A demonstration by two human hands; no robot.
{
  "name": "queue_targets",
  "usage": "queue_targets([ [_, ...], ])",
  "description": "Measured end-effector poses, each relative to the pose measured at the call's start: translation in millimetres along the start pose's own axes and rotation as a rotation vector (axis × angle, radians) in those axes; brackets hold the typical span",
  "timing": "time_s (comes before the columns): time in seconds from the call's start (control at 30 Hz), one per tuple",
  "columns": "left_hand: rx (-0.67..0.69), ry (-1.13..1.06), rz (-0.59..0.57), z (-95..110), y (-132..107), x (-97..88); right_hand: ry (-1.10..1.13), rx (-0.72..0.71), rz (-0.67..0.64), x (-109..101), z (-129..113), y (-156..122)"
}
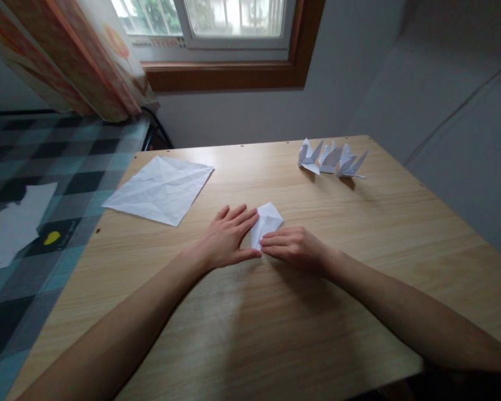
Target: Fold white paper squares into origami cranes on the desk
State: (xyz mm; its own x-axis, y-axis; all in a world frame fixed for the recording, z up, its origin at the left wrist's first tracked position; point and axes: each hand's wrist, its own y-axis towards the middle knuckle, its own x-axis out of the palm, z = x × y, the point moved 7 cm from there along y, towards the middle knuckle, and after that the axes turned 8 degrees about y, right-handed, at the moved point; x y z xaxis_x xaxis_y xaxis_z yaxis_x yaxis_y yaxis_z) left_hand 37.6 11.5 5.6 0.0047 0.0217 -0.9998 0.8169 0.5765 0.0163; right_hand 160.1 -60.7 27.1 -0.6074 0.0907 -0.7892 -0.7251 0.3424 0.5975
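Observation:
A small folded white paper lies on the wooden table, near its middle. My left hand rests flat beside and partly on the paper's left edge, fingers stretched out and together. My right hand lies on the paper's lower right part, fingers extended leftward and pressed together against it, fingertips meeting my left thumb. Most of the paper's lower half is hidden under the two hands.
A creased, unfolded white square sheet lies at the table's left. Three folded paper cranes stand at the far right. A bed with a checked cover and loose paper borders the table's left edge; a wall lies behind.

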Motion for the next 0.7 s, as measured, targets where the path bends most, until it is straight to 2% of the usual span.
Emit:
queue_targets([
  [0.33,0.007,-0.016,0.014,0.9,1.1,-1.0,-0.152,0.315,-0.009,-18.5,55.5,-25.7],
  [0.5,0.002,-0.02,0.016,-0.4,1.3,-0.3,-0.102,0.369,0.008,-17.0,56.3,-23.8],
  [0.7,-0.007,-0.048,0.033,-1.3,0.6,0.2,0.176,0.517,0.198,-25.5,57.0,-24.0],
])
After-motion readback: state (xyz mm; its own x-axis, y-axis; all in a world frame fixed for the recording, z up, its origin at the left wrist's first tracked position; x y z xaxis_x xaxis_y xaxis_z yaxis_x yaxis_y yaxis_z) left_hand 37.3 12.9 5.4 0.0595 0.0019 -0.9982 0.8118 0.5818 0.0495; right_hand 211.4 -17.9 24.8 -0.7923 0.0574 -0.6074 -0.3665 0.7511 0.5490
